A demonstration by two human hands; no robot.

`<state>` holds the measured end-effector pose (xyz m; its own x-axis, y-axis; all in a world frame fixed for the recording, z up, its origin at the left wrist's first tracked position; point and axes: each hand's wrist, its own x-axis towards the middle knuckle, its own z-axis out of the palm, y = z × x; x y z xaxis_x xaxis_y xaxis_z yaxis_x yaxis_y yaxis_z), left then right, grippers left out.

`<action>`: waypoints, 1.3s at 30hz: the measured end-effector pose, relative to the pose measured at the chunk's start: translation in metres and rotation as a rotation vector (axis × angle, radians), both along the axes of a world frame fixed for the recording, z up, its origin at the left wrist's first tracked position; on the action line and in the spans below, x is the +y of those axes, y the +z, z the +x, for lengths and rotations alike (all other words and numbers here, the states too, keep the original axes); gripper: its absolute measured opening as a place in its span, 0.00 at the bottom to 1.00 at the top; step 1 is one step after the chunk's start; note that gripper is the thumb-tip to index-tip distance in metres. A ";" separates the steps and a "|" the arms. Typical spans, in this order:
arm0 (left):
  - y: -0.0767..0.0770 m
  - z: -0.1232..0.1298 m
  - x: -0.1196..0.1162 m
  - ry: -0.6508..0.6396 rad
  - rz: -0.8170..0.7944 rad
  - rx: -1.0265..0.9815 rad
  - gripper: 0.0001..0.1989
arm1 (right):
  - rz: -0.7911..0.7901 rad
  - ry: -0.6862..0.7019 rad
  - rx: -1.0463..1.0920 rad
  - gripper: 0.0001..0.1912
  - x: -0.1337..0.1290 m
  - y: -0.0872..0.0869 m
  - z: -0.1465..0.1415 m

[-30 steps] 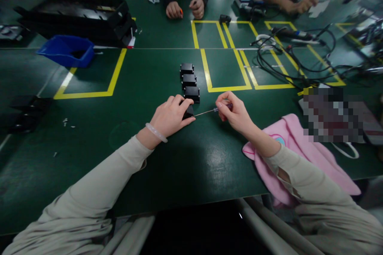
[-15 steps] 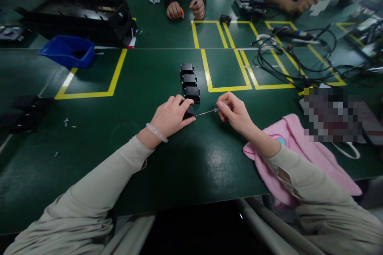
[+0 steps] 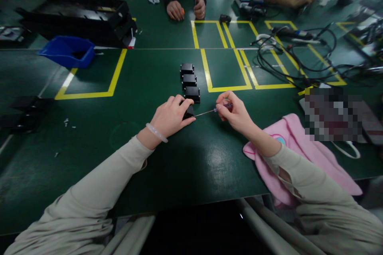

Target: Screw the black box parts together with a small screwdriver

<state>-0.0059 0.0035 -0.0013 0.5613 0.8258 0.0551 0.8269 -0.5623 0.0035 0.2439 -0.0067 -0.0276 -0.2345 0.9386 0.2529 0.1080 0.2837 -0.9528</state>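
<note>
- Far left: dark black parts point(image 3: 24, 115), their detail lost in shadow, on the green table point(image 3: 209, 151); loose screws point(image 3: 66, 121) lie to their right.
- Left, farther back: a blue plastic bin point(image 3: 72, 46), just in front of stacked black trays point(image 3: 89, 28).
- Centre left: the left hand point(image 3: 169, 115), a pale bangle point(image 3: 156, 132) at its wrist, lies over the black block point(image 3: 188, 112), gripping it between fingers and thumb against the tabletop.
- Centre: the gripped block sits at the near end of a line, just in front of three similar black blocks point(image 3: 191, 81); behind them, at the far edge, rest a co-worker's hands point(image 3: 176, 10).
- Centre right: a slim screwdriver point(image 3: 215, 110), held nearly level, its tip at the block's near right corner beside the left thumb; whether it engages a screw cannot be told.
- Right of this: the right hand point(image 3: 235, 111) pinches the screwdriver's handle between thumb and fingers.
- Far right: a pink cloth point(image 3: 299, 155) beneath the right forearm; black cables point(image 3: 266, 63) lie coiled farther back, across yellow tape outlines point(image 3: 230, 88).
</note>
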 end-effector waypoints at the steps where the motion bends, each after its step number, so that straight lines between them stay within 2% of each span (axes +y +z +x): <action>1: 0.000 0.000 0.000 -0.002 0.002 -0.003 0.26 | 0.006 -0.001 0.006 0.14 0.000 0.000 0.000; 7: 0.000 0.000 -0.001 0.003 0.003 -0.004 0.26 | -0.022 0.009 -0.003 0.16 0.000 0.000 0.000; 13: 0.001 0.001 -0.001 0.004 0.006 0.002 0.26 | 0.011 0.001 0.004 0.13 -0.001 0.002 0.000; 28: 0.000 0.001 0.000 -0.005 0.012 0.003 0.26 | -0.042 0.009 0.000 0.16 -0.002 0.005 0.000; 39: 0.000 0.000 -0.001 -0.001 0.004 -0.009 0.26 | -0.018 0.011 0.028 0.13 -0.001 0.002 -0.001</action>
